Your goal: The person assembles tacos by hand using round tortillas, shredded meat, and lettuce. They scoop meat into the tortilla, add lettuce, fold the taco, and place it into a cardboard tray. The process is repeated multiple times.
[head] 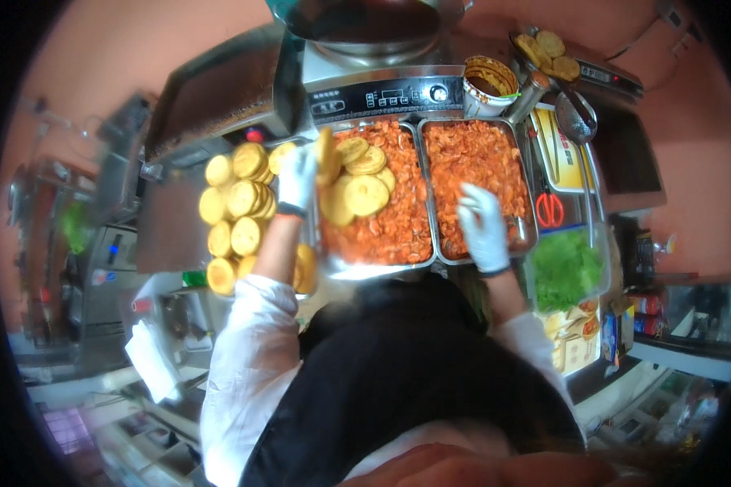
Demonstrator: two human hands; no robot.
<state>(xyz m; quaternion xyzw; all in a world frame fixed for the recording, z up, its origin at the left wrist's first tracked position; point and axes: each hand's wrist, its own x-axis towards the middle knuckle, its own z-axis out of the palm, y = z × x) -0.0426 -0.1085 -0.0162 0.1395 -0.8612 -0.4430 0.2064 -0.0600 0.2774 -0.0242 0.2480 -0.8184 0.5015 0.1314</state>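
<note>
My left hand (297, 176), in a white glove, grips flatbreads (325, 155) that stand on edge beside its fingers, at the left side of a steel tray (377, 269). Chopped reddish meat (402, 228) fills that tray, and several round yellow flatbreads (366, 195) lie on top. Left of it, more flatbreads (243, 198) are stacked in rows. Over a second steel tray (423, 158) of the same reddish food (472, 152) is my gloved right hand (484, 231), its fingers apart and slightly bent. I see nothing held in it.
Behind the trays stand an induction cooker (390, 97) and a sauce-stained bucket (490, 88). To the right lie red-handled scissors (549, 210), a perforated ladle (575, 115) and a clear tub of lettuce (566, 268). A large dark-topped appliance (219, 91) occupies the back left.
</note>
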